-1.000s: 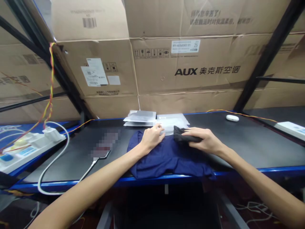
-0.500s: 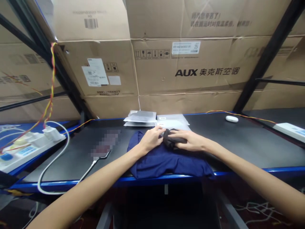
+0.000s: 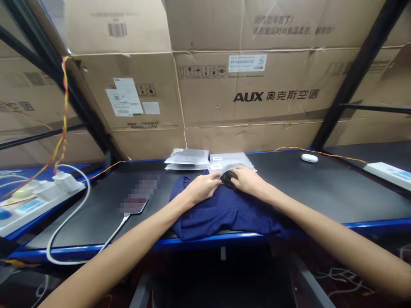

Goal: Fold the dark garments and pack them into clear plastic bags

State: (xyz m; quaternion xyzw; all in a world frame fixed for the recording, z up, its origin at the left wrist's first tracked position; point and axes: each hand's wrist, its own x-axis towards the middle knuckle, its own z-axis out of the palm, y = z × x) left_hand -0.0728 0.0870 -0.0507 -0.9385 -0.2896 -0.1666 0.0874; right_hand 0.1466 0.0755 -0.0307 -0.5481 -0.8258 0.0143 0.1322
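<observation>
My left hand (image 3: 204, 188) is closed in a pinch on the near edge of a translucent plastic bag (image 3: 234, 160) with a small white label. My right hand (image 3: 248, 180) is closed around a dark, bunched piece of fabric (image 3: 228, 178), at the bag's raised mouth. The fabric's front part is covered by the bag and my fingers, so how far inside it sits cannot be made out. Beneath both hands, a crumpled navy blue cloth (image 3: 218, 218) spreads to the table's front edge.
Left of the bag lies a stack of similar translucent bags (image 3: 187, 157). A blurred-out phone (image 3: 139, 196) on a white cable (image 3: 53, 231) is further left, near a power strip (image 3: 38, 199). A white earbud case (image 3: 309, 158) and another power strip (image 3: 390, 174) lie right. Cardboard (image 3: 205, 98) backs the table.
My right hand has carried the dark fabric slightly forward and left, to the bag's mouth. The bag's near edge is now lifted, and less of the fabric shows.
</observation>
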